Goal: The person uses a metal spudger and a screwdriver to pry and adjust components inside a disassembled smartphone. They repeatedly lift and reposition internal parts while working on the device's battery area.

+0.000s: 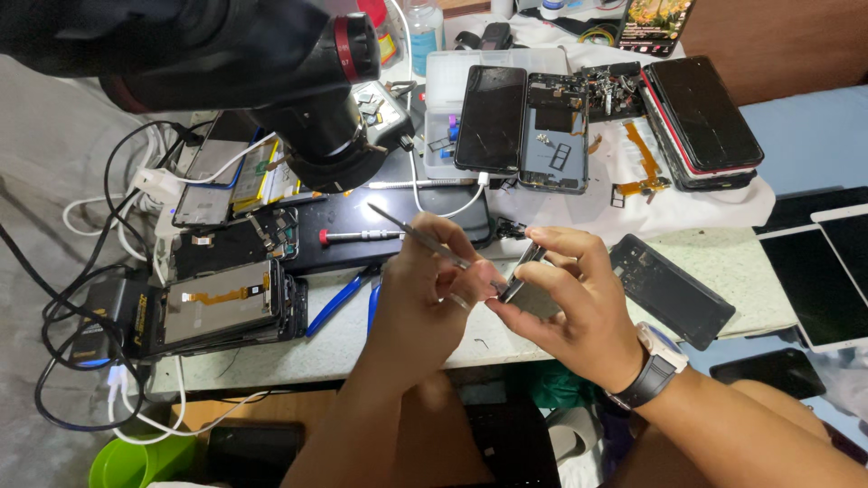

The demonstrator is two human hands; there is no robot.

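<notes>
1. The left hand [425, 289] pinched slim metal tweezers [425, 238], tips at the phone's edge.
2. The right hand [565, 294] gripped a thin grey opened phone [524, 285], tilted above the speckled pale counter [723, 262].
3. Blue-handled pliers [336, 298] lay just left of the left grip.

Head-worn view, looking down, close over workbench [723, 271]

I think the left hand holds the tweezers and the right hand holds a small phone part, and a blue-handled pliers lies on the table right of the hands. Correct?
Not quite. In the head view the blue-handled pliers lies left of the hands, not right. The left hand holds the tweezers; the right hand holds the phone part.
</notes>
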